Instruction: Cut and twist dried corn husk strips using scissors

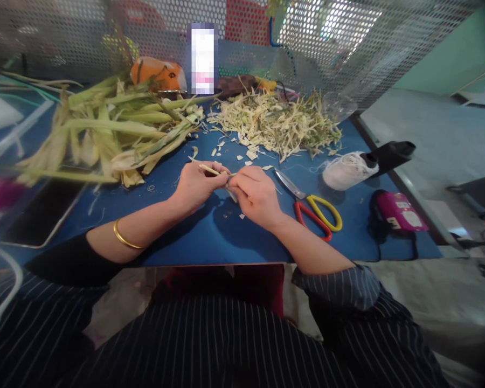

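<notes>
Both hands meet over the blue table (186, 242), near its front edge. My left hand (198, 186) is closed on a thin pale-green husk strip (210, 170), which sticks out past the thumb. My right hand (255, 195) pinches the same strip at its other end, fingertips close to the left ones. Small pale scraps (250, 155) lie just beyond the hands. Scissors (307, 202) with one red and one yellow handle rest right of my right hand, blades parted slightly. The fingers partly hide the strip's middle.
Long husks (109, 126) are heaped at the back left, shredded pieces (278, 121) at the back right. White thread (347, 170), a black cone (396, 153) and a magenta device (402, 211) stand right. A dark phone (44, 213) lies left. Perforated metal (242, 32) borders the back.
</notes>
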Demonstrator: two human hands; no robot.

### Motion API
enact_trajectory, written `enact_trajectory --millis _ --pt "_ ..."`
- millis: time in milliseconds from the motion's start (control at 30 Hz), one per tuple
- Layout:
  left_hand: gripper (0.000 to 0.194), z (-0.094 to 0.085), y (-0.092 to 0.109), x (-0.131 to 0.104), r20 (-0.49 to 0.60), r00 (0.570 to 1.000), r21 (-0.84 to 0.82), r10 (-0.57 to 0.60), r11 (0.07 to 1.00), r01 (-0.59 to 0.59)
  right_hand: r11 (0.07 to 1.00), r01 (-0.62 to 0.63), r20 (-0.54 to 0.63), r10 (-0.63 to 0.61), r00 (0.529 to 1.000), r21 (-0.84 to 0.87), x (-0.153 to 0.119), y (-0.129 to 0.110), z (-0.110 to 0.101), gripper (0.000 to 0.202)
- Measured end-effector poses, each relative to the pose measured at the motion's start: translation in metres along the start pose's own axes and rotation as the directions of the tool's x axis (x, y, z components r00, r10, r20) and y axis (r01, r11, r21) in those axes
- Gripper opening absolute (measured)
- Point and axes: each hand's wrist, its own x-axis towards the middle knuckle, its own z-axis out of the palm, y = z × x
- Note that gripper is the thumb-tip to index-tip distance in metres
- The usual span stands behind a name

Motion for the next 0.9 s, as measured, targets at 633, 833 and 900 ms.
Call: enact_trajectory --millis 633,833,900 --pt "0.013 -0.016 0.019 0.009 0.316 0.886 -0.303 -0.341 0.848 0.434 0.866 -0.458 0.146 0.436 0.888 0.201 0.006 0.024 -0.015 0.011" --pt "0.012 -0.018 0.018 0.011 0.387 0.847 -0.333 -0.364 0.801 0.497 0.861 -0.407 -0.052 0.442 0.896 0.304 0.007 0.016 -0.014 0.02" --pt "0.011 -0.017 0.016 0.011 0.363 0.849 -0.329 -0.384 0.8 0.502 0.76 -0.435 0.06 0.467 0.882 0.482 0.008 0.012 -0.011 0.023"
